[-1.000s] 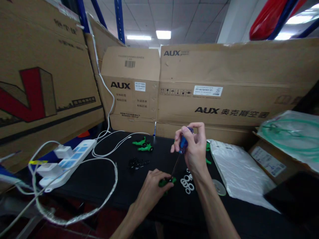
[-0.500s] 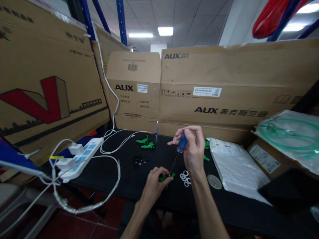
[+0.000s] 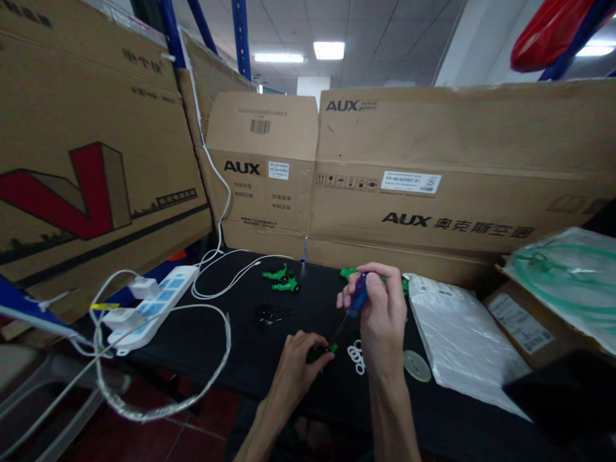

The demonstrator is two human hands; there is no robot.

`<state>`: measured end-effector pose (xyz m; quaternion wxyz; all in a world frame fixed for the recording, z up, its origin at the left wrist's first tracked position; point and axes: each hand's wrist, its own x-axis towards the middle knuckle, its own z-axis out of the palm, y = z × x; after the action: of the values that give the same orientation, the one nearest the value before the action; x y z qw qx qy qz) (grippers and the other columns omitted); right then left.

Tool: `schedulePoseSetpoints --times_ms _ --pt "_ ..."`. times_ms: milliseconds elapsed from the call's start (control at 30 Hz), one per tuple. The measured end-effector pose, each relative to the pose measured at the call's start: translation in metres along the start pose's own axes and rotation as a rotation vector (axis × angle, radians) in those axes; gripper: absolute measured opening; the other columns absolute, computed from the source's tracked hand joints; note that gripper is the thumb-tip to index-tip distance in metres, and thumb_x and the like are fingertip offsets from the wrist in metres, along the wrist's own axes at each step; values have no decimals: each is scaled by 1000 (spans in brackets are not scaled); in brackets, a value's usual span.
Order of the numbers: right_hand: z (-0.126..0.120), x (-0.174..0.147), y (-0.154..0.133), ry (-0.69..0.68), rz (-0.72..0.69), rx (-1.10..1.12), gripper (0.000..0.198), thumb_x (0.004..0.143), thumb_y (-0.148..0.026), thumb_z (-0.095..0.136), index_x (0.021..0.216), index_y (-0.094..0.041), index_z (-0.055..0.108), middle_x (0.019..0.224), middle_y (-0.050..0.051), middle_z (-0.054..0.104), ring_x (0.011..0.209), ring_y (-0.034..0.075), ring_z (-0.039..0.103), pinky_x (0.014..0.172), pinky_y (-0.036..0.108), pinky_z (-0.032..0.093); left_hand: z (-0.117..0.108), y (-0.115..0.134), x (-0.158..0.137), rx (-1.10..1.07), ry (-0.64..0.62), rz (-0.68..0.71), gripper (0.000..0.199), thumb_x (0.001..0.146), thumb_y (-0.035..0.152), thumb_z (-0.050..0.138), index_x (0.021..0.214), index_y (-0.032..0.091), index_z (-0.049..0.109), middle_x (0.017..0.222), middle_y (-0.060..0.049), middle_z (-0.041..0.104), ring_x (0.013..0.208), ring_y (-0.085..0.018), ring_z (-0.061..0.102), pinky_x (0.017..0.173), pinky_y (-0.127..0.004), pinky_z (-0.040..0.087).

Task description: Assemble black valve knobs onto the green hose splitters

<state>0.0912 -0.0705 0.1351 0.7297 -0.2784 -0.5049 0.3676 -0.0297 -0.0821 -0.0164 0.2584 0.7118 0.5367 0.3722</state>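
My left hand point(image 3: 299, 364) pinches a small green plastic part point(image 3: 333, 348) low over the black table. In my right hand point(image 3: 382, 301) is a screwdriver with a blue handle point(image 3: 359, 296), its fingers closed round it. The shaft slants down to the left and its tip meets the green part; the exact contact is too small to make out. Just right of the part lie several white rings point(image 3: 356, 357). Beyond my left hand is a pile of small black pieces point(image 3: 271, 313), with more green parts point(image 3: 286, 282) behind it.
A white power strip point(image 3: 156, 308) with plugs and loose cables point(image 3: 226, 359) lies to the left. On the right are a clear round disc point(image 3: 417, 366), a white plastic bag point(image 3: 462, 340) and a box point(image 3: 517, 321) with green tubing. Cardboard panels point(image 3: 409, 147) stand behind the table.
My right hand has come down and slightly right, tilting the screwdriver more. More green parts show behind it. The left hand keeps its hold on the green part. The view has shifted a little.
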Motion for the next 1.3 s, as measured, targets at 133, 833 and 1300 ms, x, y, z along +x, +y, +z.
schedulePoseSetpoints --times_ms 133,833,1300 --pt "4 -1 -3 -38 -78 -85 8 97 -24 63 96 -24 55 79 -4 62 64 12 63 60 28 58 1 0 0 -8 -9 -10 12 87 26 76 98 26 71 100 -1 77 99 -25 68 97 -44 43" --pt "1 10 17 47 -68 102 9 96 -22 63 99 -27 56 57 -10 46 40 7 38 38 17 37 4 -3 5 51 -79 20 19 83 18 81 99 25 72 101 1 80 93 -24 71 84 -40 43" --pt "1 7 25 -106 16 108 10 101 -25 58 110 -29 58 67 -6 53 52 8 46 45 17 40 11 -17 -2 80 7 118 19 86 16 78 100 26 71 93 2 77 86 -20 69 81 -36 44"
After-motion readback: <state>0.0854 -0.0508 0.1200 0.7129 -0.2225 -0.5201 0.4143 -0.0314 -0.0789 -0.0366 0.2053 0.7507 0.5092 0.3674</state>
